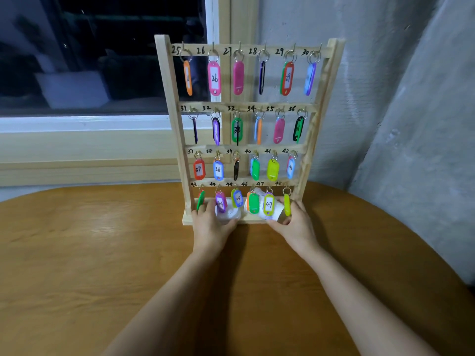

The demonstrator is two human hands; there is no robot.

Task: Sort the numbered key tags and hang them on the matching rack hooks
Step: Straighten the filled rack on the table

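The tall pale wooden rack (171,98) is standing upright at the far edge of the round brown wooden table (77,253), and as far as I can see each of its hooks, marked 25 to 48 in four rows, is carrying at least one of the coloured plastic key tags (214,78). No loose tag is lying on the table, so the sorting is looking finished or very nearly so. Several tags are hanging edge-on or back to front, so I cannot check every number against its hook. The person's left hand (210,224) is curling its fingers around a flat white round lid (228,214) at the foot of the rack. The right hand (295,224) is gripping a small white plastic tub (272,213), tipped on its side just behind the bottom-row tags. I am guessing that tub was holding the tags; whether anything is remaining inside it I cannot tell.
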